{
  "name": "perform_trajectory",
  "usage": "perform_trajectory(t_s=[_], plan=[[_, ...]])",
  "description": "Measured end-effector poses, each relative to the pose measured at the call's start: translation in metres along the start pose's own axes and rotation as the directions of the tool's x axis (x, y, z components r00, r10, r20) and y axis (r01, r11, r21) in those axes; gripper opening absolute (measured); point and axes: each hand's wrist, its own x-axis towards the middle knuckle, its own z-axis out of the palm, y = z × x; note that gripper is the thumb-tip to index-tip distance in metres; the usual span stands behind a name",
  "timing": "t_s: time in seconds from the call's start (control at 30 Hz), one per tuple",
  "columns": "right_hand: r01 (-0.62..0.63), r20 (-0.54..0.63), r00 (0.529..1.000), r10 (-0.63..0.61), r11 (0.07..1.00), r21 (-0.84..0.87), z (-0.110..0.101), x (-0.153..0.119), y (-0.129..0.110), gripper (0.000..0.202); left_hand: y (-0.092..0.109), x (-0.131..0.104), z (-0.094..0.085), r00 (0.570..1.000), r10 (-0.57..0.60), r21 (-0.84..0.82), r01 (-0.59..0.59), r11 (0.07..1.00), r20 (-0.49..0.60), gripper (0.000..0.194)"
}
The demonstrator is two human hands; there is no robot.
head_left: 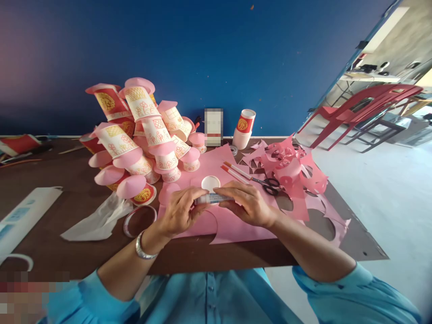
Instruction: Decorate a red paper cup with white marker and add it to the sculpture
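Observation:
My left hand (184, 207) and my right hand (245, 202) hold a small white glue stick (212, 198) with blue print, level between them. Fingers and thumbs close on its two ends. Just behind it shows the round white rim of a paper cup (211, 182). Pink paper sheets (243, 229) lie under both hands, and a round outline shows on one of them. To the right of the cup are two orange-and-white pens (232, 171) and black-handled scissors (268, 183).
Paper cups with pink discs (155, 130) are piled at the left. Pink paper scraps (286, 166) heap up at the right. Against the blue wall stand a box (213, 128) and stacked cups (244, 130). A tape roll (140, 221) and white plastic bag (99, 218) lie left.

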Motion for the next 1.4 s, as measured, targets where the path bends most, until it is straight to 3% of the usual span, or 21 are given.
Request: perform_trajectory(t_s=[0.23, 0.33, 0.37, 0.43, 0.53, 0.6, 0.63, 0.73, 0.8, 0.9, 1.03, 1.1, 1.2, 1.3, 1.4], plan=[[0.133, 0.047, 0.991, -0.126, 0.966, -0.224, -0.020, 0.013, 0.001, 0.050, -0.015, -0.008, -0.012, 0.981, -0.162, 0.011, 0.164, 0.986, -0.111, 0.025], [0.045, -0.021, 0.998, -0.052, 0.968, -0.248, -0.042, 0.023, -0.007, 0.041, -0.027, -0.009, -0.023, 0.910, -0.337, -0.013, 0.345, 0.939, -0.242, 0.023], [0.009, -0.054, 0.998, -0.021, 0.977, -0.211, -0.049, 0.026, -0.010, 0.039, -0.029, -0.007, -0.024, 0.902, -0.371, -0.030, 0.374, 0.927, -0.222, 0.018], [-0.048, -0.129, 0.991, 0.032, 0.991, -0.125, -0.058, 0.034, -0.014, 0.037, -0.030, -0.002, -0.024, 0.927, -0.357, -0.004, 0.359, 0.933, -0.115, 0.011], [-0.080, -0.223, 0.972, 0.077, 0.997, -0.006, -0.057, 0.043, -0.013, 0.029, -0.028, 0.005, -0.016, 0.936, -0.345, 0.153, 0.333, 0.931, 0.065, 0.013], [-0.099, -0.233, 0.966, 0.115, 0.992, 0.080, -0.049, 0.045, -0.007, 0.023, -0.029, 0.006, -0.011, 0.881, -0.422, 0.295, 0.354, 0.888, 0.214, 0.017], [-0.122, -0.223, 0.964, 0.147, 0.985, 0.122, -0.043, 0.045, -0.003, 0.021, -0.030, 0.005, -0.010, 0.830, -0.474, 0.361, 0.363, 0.859, 0.294, 0.019], [-0.173, -0.150, 0.967, 0.206, 0.963, 0.206, -0.029, 0.038, 0.006, 0.018, -0.034, -0.001, -0.007, 0.618, -0.603, 0.487, 0.373, 0.790, 0.505, 0.020], [-0.170, -0.084, 0.978, 0.190, 0.964, 0.205, -0.023, 0.034, 0.008, 0.018, -0.037, -0.005, -0.005, 0.511, -0.638, 0.516, 0.378, 0.768, 0.576, 0.020], [-0.158, 0.005, 0.987, 0.160, 0.970, 0.184, -0.020, 0.030, 0.004, 0.019, -0.043, -0.008, -0.002, 0.463, -0.644, 0.513, 0.389, 0.765, 0.609, 0.026], [-0.168, 0.015, 0.986, 0.168, 0.970, 0.178, -0.017, 0.028, 0.002, 0.021, -0.048, -0.006, -0.008, 0.484, -0.619, 0.459, 0.418, 0.784, 0.618, 0.033], [-0.211, -0.014, 0.976, 0.216, 0.964, 0.161, -0.016, 0.027, 0.002, 0.019, -0.046, -0.002, -0.015, 0.557, -0.628, 0.429, 0.459, 0.778, 0.543, 0.030], [-0.236, -0.097, 0.964, 0.247, 0.965, 0.116, -0.015, 0.026, -0.002, 0.014, -0.034, 0.010, -0.029, 0.748, -0.574, 0.158, 0.556, 0.816, 0.333, 0.027], [-0.179, -0.154, 0.970, 0.189, 0.981, 0.074, -0.014, 0.026, -0.011, 0.015, -0.015, 0.021, -0.037, 0.809, -0.487, -0.244, 0.571, 0.784, 0.330, 0.035], [-0.096, -0.136, 0.986, 0.101, 0.995, 0.040, -0.012, 0.026, -0.019, 0.018, 0.000, 0.025, -0.033, 0.845, -0.414, -0.417, 0.529, 0.739, 0.339, 0.042]])
